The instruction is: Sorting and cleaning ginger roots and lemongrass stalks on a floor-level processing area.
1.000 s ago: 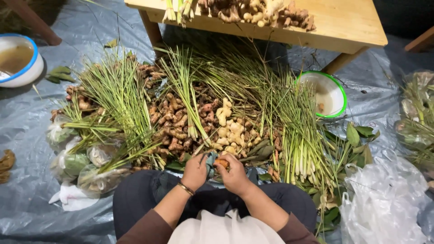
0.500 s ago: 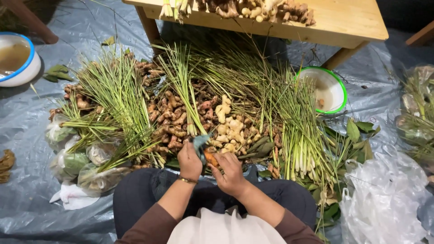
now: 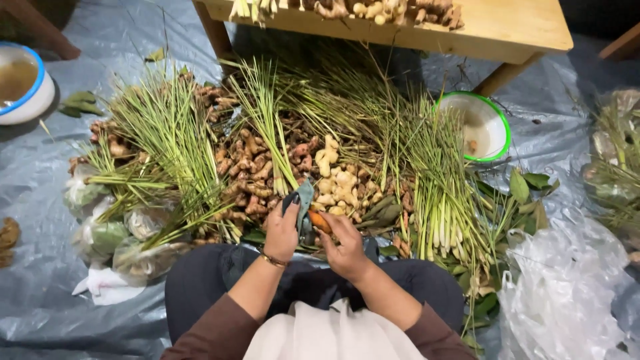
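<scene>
My left hand [image 3: 283,230] grips a folded green leaf [image 3: 305,197] that stands up between my hands. My right hand [image 3: 345,243] holds a small orange root [image 3: 320,221] against that leaf. Both hands hover over my lap, at the near edge of a heap of brown and pale ginger-like roots [image 3: 267,170]. Bundles of lemongrass stalks [image 3: 163,133] fan over the heap, with another bundle of stalks [image 3: 443,193] to the right.
A low wooden table [image 3: 507,30] with more roots stands at the back. A green-rimmed bowl [image 3: 497,110] sits right, a blue-rimmed bowl [image 3: 41,93] far left. Plastic bags of greens [image 3: 110,233] lie left, a clear bag [image 3: 567,300] right, loose leaves [image 3: 527,193] on the grey sheet [image 3: 40,200].
Both hands have lifted slightly away from the root heap toward my lap. The green leaf now stands higher in my left hand, with the orange root held against it.
</scene>
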